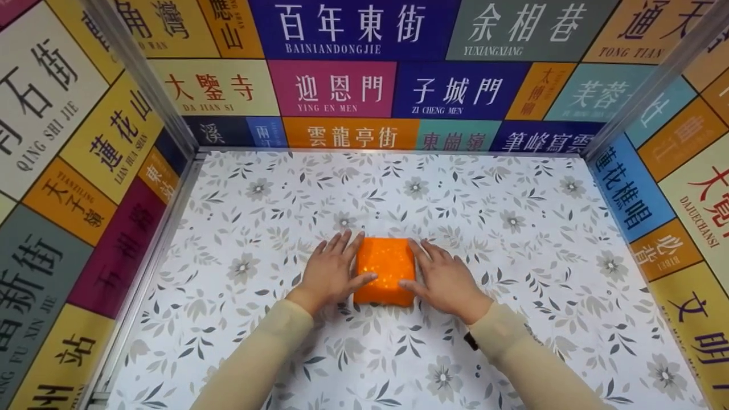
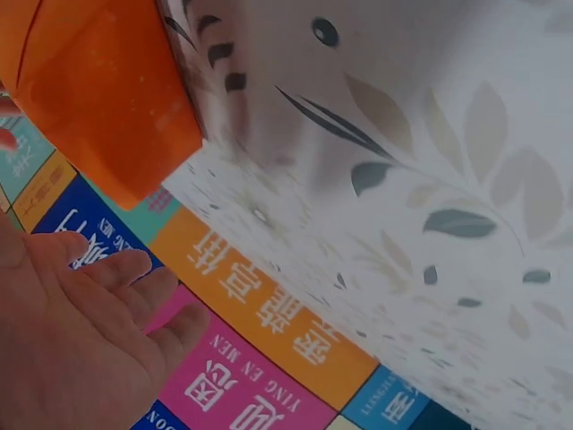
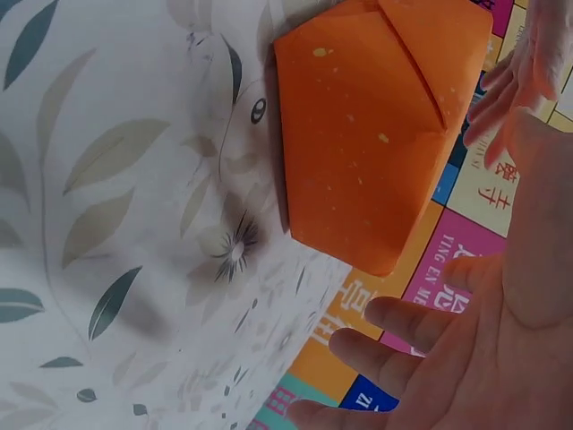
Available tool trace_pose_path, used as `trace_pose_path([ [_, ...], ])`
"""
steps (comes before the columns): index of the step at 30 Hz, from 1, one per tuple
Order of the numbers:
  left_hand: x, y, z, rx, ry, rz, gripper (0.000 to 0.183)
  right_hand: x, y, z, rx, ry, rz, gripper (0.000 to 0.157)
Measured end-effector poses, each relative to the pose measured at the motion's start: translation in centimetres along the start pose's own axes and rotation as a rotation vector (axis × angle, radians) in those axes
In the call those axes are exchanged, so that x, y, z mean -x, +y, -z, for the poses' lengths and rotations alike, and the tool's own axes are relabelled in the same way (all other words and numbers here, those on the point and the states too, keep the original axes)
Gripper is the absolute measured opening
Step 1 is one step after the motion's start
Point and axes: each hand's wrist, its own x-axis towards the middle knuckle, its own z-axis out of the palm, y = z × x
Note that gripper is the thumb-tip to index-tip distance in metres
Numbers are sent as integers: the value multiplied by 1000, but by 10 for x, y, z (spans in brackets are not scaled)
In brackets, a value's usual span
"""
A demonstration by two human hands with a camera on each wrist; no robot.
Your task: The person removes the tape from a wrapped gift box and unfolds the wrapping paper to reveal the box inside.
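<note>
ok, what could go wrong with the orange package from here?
1. Slip: the left hand and right hand flank the orange package with fingers fairly straight, not curled round it. Firm contact isn't clear, so a lift now might drop it.
2. Twist: if one hand pushes harder, the package could turn or slide.
3. Opening: the right wrist view shows a folded flap; with no fastening visible, it may lift if handled.

Walled booth [image 1: 160, 88] (sign-printed panels [image 1: 344, 74])
</note>
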Motion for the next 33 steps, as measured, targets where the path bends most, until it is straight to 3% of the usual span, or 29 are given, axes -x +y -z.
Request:
trace_pose_path([
  [7, -4, 9, 0, 172, -5, 59, 95, -8, -5, -5, -42, -7, -34, 93],
  [13, -9, 13, -1, 476, -68, 236, 93, -13, -7, -9, -152, -55, -124, 100],
  [17, -14, 14, -3, 619, -100, 323, 85, -15, -7, -13, -282, -92, -174, 102],
  [23, -17, 13, -7, 695, -121, 371, 75, -20, -7, -20, -494, -91, -235, 97],
  [27, -18, 12, -7, 735, -143, 399, 73, -21, -7, -22, -566, -86, -251, 89],
  [33, -19, 14, -6, 795, -161, 384, 67, -22, -7, -21, -621, -63, -220, 79],
])
